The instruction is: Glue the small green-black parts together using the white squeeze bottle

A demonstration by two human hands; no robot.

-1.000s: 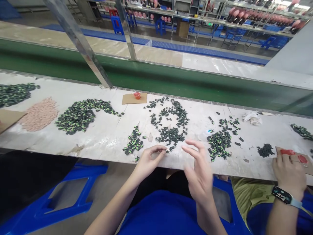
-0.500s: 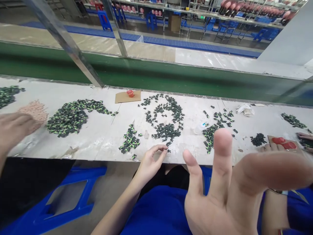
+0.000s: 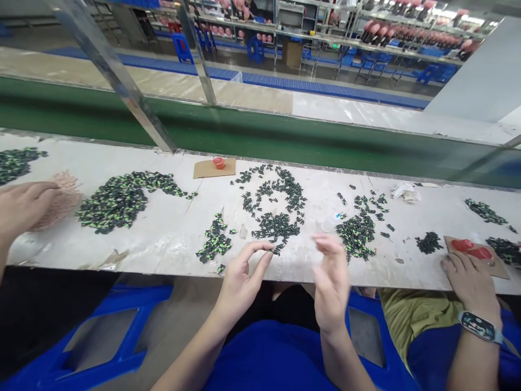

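Note:
My left hand [image 3: 243,274] hovers at the near edge of the white bench [image 3: 171,239], thumb and forefinger pinched on a small dark part at the edge of the dark pile [image 3: 277,225]. My right hand [image 3: 331,277] is beside it, blurred by motion, fingers apart, with nothing seen in it. A small green-and-black pile [image 3: 214,244] lies just left of my left hand. Another dark and green pile [image 3: 358,233] lies right of my right hand.
A co-worker's hand [image 3: 24,209] rests by a pink heap [image 3: 61,198] at left; a second co-worker's hand with a watch [image 3: 472,285] touches cardboard with red caps [image 3: 474,250]. A large green-black pile [image 3: 118,198], a red cup on cardboard [image 3: 218,163], a green conveyor [image 3: 260,133] behind.
My right hand, raised close to the camera half a second ago, has dropped back down beside my left hand. My left hand has stayed pinched at the bench edge.

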